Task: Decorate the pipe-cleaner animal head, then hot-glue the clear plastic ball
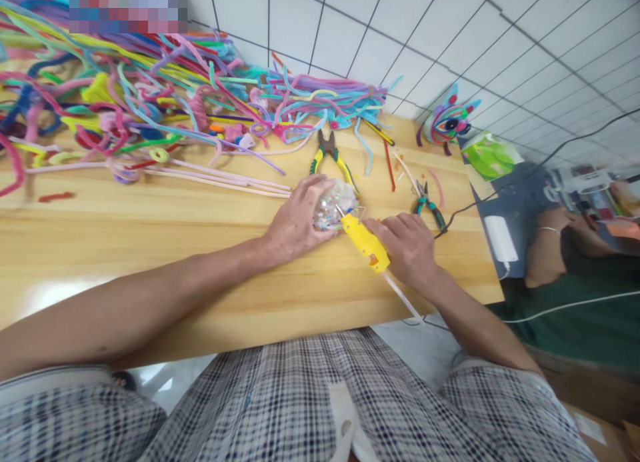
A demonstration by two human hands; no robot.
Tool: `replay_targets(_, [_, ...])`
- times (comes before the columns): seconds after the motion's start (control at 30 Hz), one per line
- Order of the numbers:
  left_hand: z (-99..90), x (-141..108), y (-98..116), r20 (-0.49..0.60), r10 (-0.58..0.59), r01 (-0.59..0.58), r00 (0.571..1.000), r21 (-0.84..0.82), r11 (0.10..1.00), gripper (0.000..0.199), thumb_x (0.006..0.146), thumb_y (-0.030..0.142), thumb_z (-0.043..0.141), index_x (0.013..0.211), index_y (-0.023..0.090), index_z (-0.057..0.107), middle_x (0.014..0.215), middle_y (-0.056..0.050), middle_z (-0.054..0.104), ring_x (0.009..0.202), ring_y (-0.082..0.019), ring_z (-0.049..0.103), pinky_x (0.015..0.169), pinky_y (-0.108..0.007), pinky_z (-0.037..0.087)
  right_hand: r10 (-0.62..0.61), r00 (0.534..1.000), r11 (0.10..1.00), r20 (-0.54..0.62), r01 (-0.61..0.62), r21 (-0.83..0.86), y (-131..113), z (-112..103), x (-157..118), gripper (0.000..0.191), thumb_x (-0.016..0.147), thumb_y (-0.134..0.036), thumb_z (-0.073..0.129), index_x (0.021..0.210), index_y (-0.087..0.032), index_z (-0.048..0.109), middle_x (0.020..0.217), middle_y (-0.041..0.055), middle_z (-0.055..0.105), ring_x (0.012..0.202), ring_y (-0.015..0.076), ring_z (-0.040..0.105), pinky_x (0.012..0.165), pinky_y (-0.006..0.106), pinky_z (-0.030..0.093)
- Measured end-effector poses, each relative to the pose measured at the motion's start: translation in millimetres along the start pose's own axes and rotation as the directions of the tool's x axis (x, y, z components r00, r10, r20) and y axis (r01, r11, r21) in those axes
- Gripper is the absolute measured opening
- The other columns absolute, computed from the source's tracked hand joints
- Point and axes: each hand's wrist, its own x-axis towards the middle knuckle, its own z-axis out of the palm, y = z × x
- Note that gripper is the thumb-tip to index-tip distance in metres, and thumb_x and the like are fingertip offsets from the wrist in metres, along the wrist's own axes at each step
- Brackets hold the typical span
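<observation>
In the middle of the table, my left hand [300, 215] is wrapped around the side of a clear, shiny rounded object [331, 205] with iridescent bits; I cannot make out its exact kind. My right hand [407, 249] grips a yellow hot glue gun [366, 242], its metal nozzle pointing at that rounded object and close to or touching its surface. A clear glue stick [405, 301] sticks out of the gun's back end. Just behind my left hand lie yellow-and-black pliers [327, 152] with their jaws facing away.
Heaps of coloured pipe cleaners [165, 109] cover the back left of the wooden table [200, 295]. Teal-handled pliers [427, 205] and a colourful pipe-cleaner figure [450, 122] are at the right. A black cord [500, 189] crosses there. Another person's arm [547, 249] shows beyond the table's right edge.
</observation>
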Motion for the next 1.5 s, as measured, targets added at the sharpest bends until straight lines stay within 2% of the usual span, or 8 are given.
replay_targets(0.1, [0.7, 0.4, -0.3, -0.011, 0.008, -0.008, 1.0, 0.001, 1.0, 0.096, 0.08, 0.033, 0.095, 0.157, 0.026, 0.038, 0.157, -0.016, 0.053, 0.153, -0.036, 0.053, 0.129, -0.058, 0.049, 0.026, 1.0, 1.0, -0.016, -0.026, -0.001, 3.4, 0.7, -4.3, 0.033, 0.11, -0.035, 0.053, 0.132, -0.017, 0.069, 0.089, 0.0073, 0.071, 0.085, 0.026, 0.055, 0.077, 0.04, 0.036])
replay_targets(0.23, [0.3, 0.2, 0.3, -0.011, -0.005, 0.005, 1.0, -0.005, 1.0, 0.096, 0.08, 0.034, 0.095, 0.157, 0.027, 0.039, 0.158, -0.015, 0.053, 0.154, -0.035, 0.053, 0.129, -0.057, 0.048, 0.069, 0.997, 0.997, 0.03, -0.07, 0.032, 1.1, 4.2, -10.0, 0.034, 0.106, -0.033, 0.057, 0.135, -0.019, 0.068, 0.091, 0.0071, 0.072, 0.086, 0.0262, 0.056, 0.077, 0.04, 0.035])
replay_targets(0.4, [-0.6, 0.7, 2.3, -0.019, -0.03, 0.03, 0.999, 0.019, 0.999, 0.097, 0.078, 0.037, 0.098, 0.156, 0.027, 0.041, 0.157, -0.016, 0.054, 0.153, -0.036, 0.054, 0.128, -0.06, 0.05, 0.077, 0.997, 0.996, 0.027, -0.079, 0.052, -7.8, 6.0, -9.2, 0.033, 0.104, -0.028, 0.06, 0.136, -0.021, 0.067, 0.093, 0.0072, 0.073, 0.088, 0.0261, 0.057, 0.078, 0.039, 0.036])
replay_targets(0.7, [0.1, 0.9, 0.5, -0.021, -0.023, 0.022, 1.0, -0.017, 1.0, 0.095, 0.079, 0.037, 0.096, 0.156, 0.025, 0.041, 0.158, -0.017, 0.054, 0.153, -0.037, 0.053, 0.129, -0.06, 0.049, 0.032, 0.999, 0.999, -0.002, -0.032, -0.014, -13.8, 2.1, -0.2, 0.026, 0.106, -0.015, 0.056, 0.129, -0.018, 0.067, 0.088, 0.0053, 0.073, 0.084, 0.0247, 0.055, 0.077, 0.039, 0.038])
replay_targets(1.0, [0.9, 0.9, 0.3, -0.022, -0.016, 0.016, 1.0, 0.006, 1.0, 0.094, 0.08, 0.034, 0.095, 0.157, 0.027, 0.04, 0.157, -0.016, 0.054, 0.153, -0.036, 0.054, 0.129, -0.059, 0.049, -0.004, 1.0, 0.998, -0.004, 0.005, 0.057, -13.8, -2.1, 0.1, 0.026, 0.108, -0.023, 0.056, 0.13, -0.017, 0.068, 0.089, 0.0061, 0.072, 0.084, 0.0246, 0.054, 0.077, 0.038, 0.037])
replay_targets(1.27, [0.8, 0.5, 0.9, -0.034, -0.01, 0.01, 0.999, -0.008, 1.0, 0.091, 0.082, 0.034, 0.093, 0.157, 0.024, 0.042, 0.157, -0.016, 0.054, 0.153, -0.036, 0.054, 0.129, -0.056, 0.049, -0.029, 0.999, 0.994, -0.035, 0.025, -0.102, -10.5, -7.6, 10.8, 0.02, 0.107, -0.012, 0.057, 0.121, -0.017, 0.071, 0.081, 0.0028, 0.069, 0.08, 0.0233, 0.051, 0.075, 0.038, 0.036])
replay_targets(1.37, [1.2, 0.7, 0.7, -0.04, 0.0, 0.0, 0.999, 0.0, 1.0, 0.093, 0.08, 0.032, 0.095, 0.156, 0.024, 0.042, 0.157, -0.016, 0.055, 0.152, -0.036, 0.054, 0.129, -0.056, 0.049, -0.036, 0.999, 0.994, -0.034, 0.032, -0.108, -4.4, -8.5, 12.2, 0.019, 0.108, -0.015, 0.056, 0.12, -0.017, 0.071, 0.081, 0.0031, 0.069, 0.08, 0.0235, 0.052, 0.074, 0.038, 0.036])
replay_targets(1.5, [1.1, 1.2, -0.2, -0.018, 0.005, -0.005, 1.0, 0.001, 1.0, 0.097, 0.078, 0.03, 0.096, 0.157, 0.027, 0.039, 0.158, -0.015, 0.054, 0.154, -0.036, 0.053, 0.129, -0.056, 0.049, -0.025, 0.998, 0.997, -0.057, 0.021, -0.074, 5.4, -4.0, 10.8, 0.022, 0.11, -0.028, 0.057, 0.121, -0.015, 0.071, 0.081, 0.0046, 0.068, 0.08, 0.0246, 0.052, 0.073, 0.039, 0.036])
